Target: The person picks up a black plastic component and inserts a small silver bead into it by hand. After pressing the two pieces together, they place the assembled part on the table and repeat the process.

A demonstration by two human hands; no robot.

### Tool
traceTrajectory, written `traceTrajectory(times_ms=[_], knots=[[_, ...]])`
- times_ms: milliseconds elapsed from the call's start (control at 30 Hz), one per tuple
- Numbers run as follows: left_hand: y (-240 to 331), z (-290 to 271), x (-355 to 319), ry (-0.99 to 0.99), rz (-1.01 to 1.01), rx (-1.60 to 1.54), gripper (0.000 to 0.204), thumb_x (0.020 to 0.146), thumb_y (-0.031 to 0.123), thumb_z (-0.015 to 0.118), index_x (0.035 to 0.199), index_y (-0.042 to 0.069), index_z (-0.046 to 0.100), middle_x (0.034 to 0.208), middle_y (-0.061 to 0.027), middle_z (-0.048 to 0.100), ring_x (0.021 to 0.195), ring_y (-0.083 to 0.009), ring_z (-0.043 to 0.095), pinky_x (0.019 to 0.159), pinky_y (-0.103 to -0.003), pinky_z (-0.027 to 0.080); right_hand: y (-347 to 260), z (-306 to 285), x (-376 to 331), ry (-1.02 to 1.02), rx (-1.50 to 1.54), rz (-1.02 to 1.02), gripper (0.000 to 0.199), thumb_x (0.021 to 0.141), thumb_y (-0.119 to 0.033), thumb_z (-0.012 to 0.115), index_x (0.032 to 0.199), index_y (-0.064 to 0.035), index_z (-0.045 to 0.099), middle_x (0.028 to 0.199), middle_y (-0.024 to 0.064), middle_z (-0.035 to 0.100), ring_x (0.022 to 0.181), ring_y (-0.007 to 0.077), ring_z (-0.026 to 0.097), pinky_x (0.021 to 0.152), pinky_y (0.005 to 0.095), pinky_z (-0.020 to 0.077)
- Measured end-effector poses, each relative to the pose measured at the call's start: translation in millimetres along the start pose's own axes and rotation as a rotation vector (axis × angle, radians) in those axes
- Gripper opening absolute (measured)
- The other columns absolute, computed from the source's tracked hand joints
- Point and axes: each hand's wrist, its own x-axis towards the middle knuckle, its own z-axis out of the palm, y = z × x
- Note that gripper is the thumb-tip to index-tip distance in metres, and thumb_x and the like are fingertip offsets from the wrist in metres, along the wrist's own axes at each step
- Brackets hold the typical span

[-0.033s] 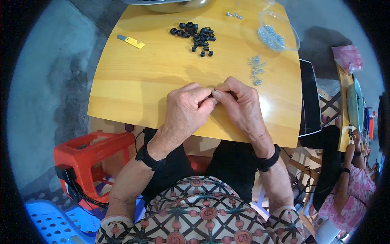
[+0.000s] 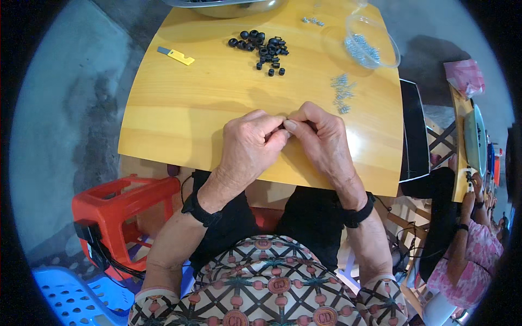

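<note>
Over the near part of the yellow wooden table (image 2: 179, 114), my left hand (image 2: 251, 142) and my right hand (image 2: 322, 140) meet at the fingertips. Both are closed in a pinch, thumb against forefinger. A tiny dark bit shows between the tips, but the fingers cover most of it and its kind cannot be made out. Beyond my hands lies a loose group of small black cylindrical parts (image 2: 266, 52), some larger and rounder at its left. Small shiny metal pieces, perhaps springs or screws, form a pile (image 2: 342, 93) to the right, nearest my right hand.
A clear plastic tub (image 2: 396, 50) holds more metal pieces; a few others (image 2: 312, 21) lie left of it. A yellow-handled blade (image 2: 178, 56) rests far left, and a metal bowl (image 2: 234, 7) stands at the far edge. Left below are a red stool (image 2: 103, 204) and blue basket (image 2: 65, 293); a co-worker (image 2: 462, 261) sits right.
</note>
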Motion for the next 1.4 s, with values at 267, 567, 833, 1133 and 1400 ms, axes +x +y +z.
traceTrajectory(times_ms=[267, 567, 833, 1133, 1400], knots=[[-2, 3, -2, 0.054, 0.034, -0.013, 0.013, 0.07, 0.004, 0.069, 0.083, 0.001, 0.067, 0.064, -0.0087, 0.058, 0.054, -0.0171, 0.057, 0.05, -0.029, 0.044, -2, 0, -3, -0.009, 0.035, 0.031, 0.011, 0.081, -0.007, 0.066, 0.077, 0.0003, 0.059, 0.064, 0.0103, 0.061, 0.06, 0.0104, 0.056, 0.057, 0.0278, 0.0463], [-8, 3, 0, 0.07, 0.073, -0.026, 0.011, 0.07, 0.007, 0.07, 0.079, 0.002, 0.067, 0.063, -0.009, 0.057, 0.053, -0.0202, 0.057, 0.049, -0.032, 0.044, -21, -8, 9, 0.101, -0.304, -0.058, 0.008, 0.084, -0.008, 0.06, 0.088, -0.0011, 0.062, 0.078, 0.0157, 0.063, 0.071, 0.0298, 0.063, 0.062, 0.0365, 0.0493], [-11, 8, 0, 0.068, 0.076, -0.074, 0.01, 0.069, 0.006, 0.067, 0.078, 0.002, 0.065, 0.067, -0.0129, 0.058, 0.06, -0.03, 0.06, 0.054, -0.038, 0.047, -22, 5, 30, 0.069, -0.596, -0.292, 0.014, 0.084, -0.009, 0.059, 0.098, -0.0056, 0.059, 0.088, 0.0147, 0.062, 0.078, 0.0334, 0.062, 0.063, 0.0413, 0.0511], [-16, 9, -2, 0.055, 0.101, -0.096, 0.007, 0.069, 0.003, 0.063, 0.068, 0.001, 0.056, 0.065, -0.0133, 0.052, 0.061, -0.0322, 0.057, 0.055, -0.041, 0.046, -10, 13, 37, -0.064, -0.552, -0.266, 0.011, 0.087, -0.013, 0.056, 0.095, -0.0076, 0.06, 0.085, 0.0139, 0.063, 0.074, 0.0348, 0.062, 0.063, 0.0412, 0.0509], [-15, 3, -3, -0.026, 0.076, -0.126, 0.015, 0.071, 0.003, 0.066, 0.067, 0.002, 0.051, 0.069, -0.0131, 0.052, 0.063, -0.0321, 0.059, 0.057, -0.042, 0.049, -5, 15, 36, -0.113, -0.595, -0.201, 0.009, 0.084, -0.013, 0.057, 0.092, -0.0089, 0.059, 0.084, 0.0123, 0.063, 0.075, 0.0338, 0.063, 0.061, 0.0404, 0.0499]])
